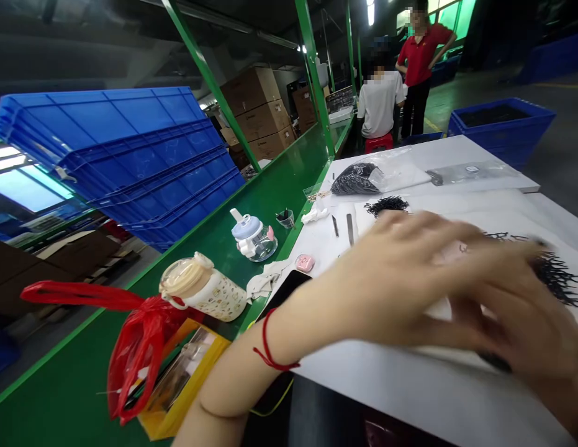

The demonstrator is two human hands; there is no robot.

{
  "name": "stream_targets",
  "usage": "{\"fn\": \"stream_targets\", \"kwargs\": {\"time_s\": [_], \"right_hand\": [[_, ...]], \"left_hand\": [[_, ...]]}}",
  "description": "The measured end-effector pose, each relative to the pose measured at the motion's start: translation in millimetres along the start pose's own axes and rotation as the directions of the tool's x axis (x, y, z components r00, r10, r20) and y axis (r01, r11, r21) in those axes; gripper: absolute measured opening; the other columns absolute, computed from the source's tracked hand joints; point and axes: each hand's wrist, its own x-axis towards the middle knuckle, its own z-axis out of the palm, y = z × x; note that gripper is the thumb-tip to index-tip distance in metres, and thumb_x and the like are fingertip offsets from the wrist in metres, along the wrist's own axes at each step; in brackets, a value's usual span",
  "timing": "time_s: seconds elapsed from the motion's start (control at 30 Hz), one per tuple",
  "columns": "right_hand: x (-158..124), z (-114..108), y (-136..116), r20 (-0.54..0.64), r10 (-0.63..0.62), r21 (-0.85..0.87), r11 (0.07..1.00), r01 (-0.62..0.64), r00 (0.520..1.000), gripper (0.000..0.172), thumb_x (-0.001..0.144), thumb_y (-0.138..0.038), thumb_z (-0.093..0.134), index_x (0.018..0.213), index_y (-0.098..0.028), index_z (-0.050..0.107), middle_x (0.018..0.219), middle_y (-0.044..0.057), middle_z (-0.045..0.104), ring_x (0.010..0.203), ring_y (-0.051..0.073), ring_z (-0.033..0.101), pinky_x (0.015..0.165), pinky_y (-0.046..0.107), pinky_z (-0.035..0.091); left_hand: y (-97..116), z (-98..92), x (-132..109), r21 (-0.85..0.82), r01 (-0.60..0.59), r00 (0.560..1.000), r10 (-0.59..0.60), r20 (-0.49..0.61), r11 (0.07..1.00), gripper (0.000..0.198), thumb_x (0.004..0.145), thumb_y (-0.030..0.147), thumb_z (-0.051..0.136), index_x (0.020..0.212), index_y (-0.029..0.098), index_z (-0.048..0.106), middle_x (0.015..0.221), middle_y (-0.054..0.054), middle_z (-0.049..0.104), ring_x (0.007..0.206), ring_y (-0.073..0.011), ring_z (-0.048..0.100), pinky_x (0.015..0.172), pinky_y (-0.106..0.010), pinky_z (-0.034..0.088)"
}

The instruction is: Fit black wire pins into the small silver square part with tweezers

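My left hand [410,279] reaches across the white table [395,379] with its fingers stretched out to the right; it is smeared by motion. A red string is tied round its wrist. My right hand [531,329] lies under and beyond it at the lower right, its fingers bent down near a pile of small black wiry parts [556,276]. Whether either hand holds anything is hidden by the blur and the overlap. Another heap of black parts [386,203] lies further back.
Left of the table, a green bench carries stacked blue crates [130,149], two drink bottles [205,288], a red plastic bag [139,341] and a yellow box [186,379]. A black phone [286,288], bagged black parts [363,179] and tweezers lie on the table. Two people stand at the back.
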Motion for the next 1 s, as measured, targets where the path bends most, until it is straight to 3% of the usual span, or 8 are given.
{"fn": "stream_targets", "kwargs": {"time_s": [0.07, 0.1, 0.2, 0.33, 0.5, 0.6, 0.73, 1.0], "right_hand": [[13.6, -7.1, 7.2, -0.041, -0.161, -0.159, 0.975, 0.153, 0.986, 0.011, 0.083, -0.022, 0.066, 0.092, -0.018, 0.065, 0.093, 0.003, 0.067, 0.086, 0.015, 0.063, 0.081, 0.035, 0.053], [17.9, -7.8, 9.2, -0.055, -0.218, -0.225, 0.954, 0.201, 0.974, 0.014, 0.078, -0.015, 0.070, 0.090, -0.018, 0.064, 0.091, 0.003, 0.068, 0.082, 0.015, 0.063, 0.081, 0.036, 0.052], [23.2, -2.7, 9.0, -0.071, -0.259, -0.323, 0.920, 0.223, 0.963, 0.031, 0.066, -0.004, 0.074, 0.090, -0.020, 0.062, 0.085, 0.004, 0.069, 0.073, 0.020, 0.064, 0.074, 0.041, 0.049], [23.3, 4.3, 2.1, -0.025, -0.197, -0.351, 0.920, 0.176, 0.980, 0.034, 0.067, -0.001, 0.070, 0.091, -0.021, 0.059, 0.079, 0.002, 0.068, 0.070, 0.021, 0.063, 0.076, 0.045, 0.046], [24.4, 5.5, -4.5, -0.001, -0.065, -0.283, 0.957, 0.062, 0.998, 0.032, 0.070, -0.001, 0.068, 0.091, -0.023, 0.057, 0.078, 0.000, 0.067, 0.072, 0.019, 0.061, 0.082, 0.045, 0.045], [27.5, 5.0, -9.6, 0.043, 0.126, -0.165, 0.979, -0.118, 0.991, 0.019, 0.079, -0.008, 0.064, 0.091, -0.021, 0.058, 0.081, 0.000, 0.066, 0.077, 0.016, 0.063, 0.074, 0.034, 0.050], [28.7, 4.8, -16.2, 0.254, 0.388, -0.054, 0.920, -0.388, 0.886, 0.006, 0.091, -0.023, 0.054, 0.093, -0.022, 0.060, 0.088, 0.001, 0.068, 0.077, 0.014, 0.067, 0.063, 0.024, 0.055], [12.9, 15.6, -21.0, 0.198, 0.681, 0.055, 0.710, -0.702, 0.705, 0.020, 0.083, -0.041, 0.063, 0.091, -0.023, 0.066, 0.075, 0.003, 0.063, 0.082, 0.022, 0.064, 0.069, 0.033, 0.057]], "left_hand": [[-19.2, -11.7, -10.8, -0.011, 0.182, 0.982, -0.183, -0.040, 0.983, 0.071, 0.078, 0.049, 0.070, 0.134, 0.013, 0.045, 0.128, -0.016, 0.055, 0.115, -0.0276, 0.052, 0.099, -0.039, 0.042], [-30.0, -9.7, -17.0, -0.007, 0.314, 0.948, -0.313, 0.062, 0.949, 0.072, 0.073, 0.050, 0.074, 0.131, 0.015, 0.048, 0.122, -0.014, 0.057, 0.111, -0.0273, 0.054, 0.095, -0.039, 0.044], [-58.3, 13.8, -32.2, -0.011, 0.404, 0.899, -0.395, 0.190, 0.915, 0.055, 0.066, 0.042, 0.081, 0.111, 0.016, 0.061, 0.103, -0.010, 0.063, 0.089, -0.0239, 0.060, 0.074, -0.035, 0.050], [-75.0, 37.5, -36.5, -0.031, 0.440, 0.879, -0.423, 0.218, 0.898, 0.028, 0.076, 0.036, 0.074, 0.091, 0.015, 0.062, 0.087, -0.003, 0.061, 0.077, -0.0166, 0.057, 0.069, -0.031, 0.047], [-74.6, 32.8, -28.1, -0.150, 0.436, 0.891, -0.402, 0.210, 0.887, 0.012, 0.075, 0.017, 0.071, 0.076, 0.015, 0.060, 0.076, 0.001, 0.056, 0.070, -0.0130, 0.052, 0.065, -0.028, 0.042], [-69.4, 35.8, -23.3, -0.290, 0.457, 0.890, -0.428, 0.159, 0.841, 0.013, 0.070, 0.012, 0.069, 0.073, 0.017, 0.057, 0.070, 0.002, 0.055, 0.065, -0.0114, 0.051, 0.059, -0.025, 0.041], [-59.4, 49.8, -23.1, -0.521, 0.493, 0.849, -0.516, 0.113, 0.697, 0.016, 0.075, 0.013, 0.062, 0.083, 0.020, 0.050, 0.067, 0.004, 0.056, 0.056, -0.0089, 0.057, 0.051, -0.020, 0.046], [-62.3, 61.4, -29.6, -0.822, 0.532, 0.748, -0.569, 0.342, 0.204, 0.019, 0.072, 0.008, 0.066, 0.079, 0.020, 0.053, 0.056, 0.005, 0.059, 0.045, -0.0104, 0.061, 0.040, -0.018, 0.051]]}}
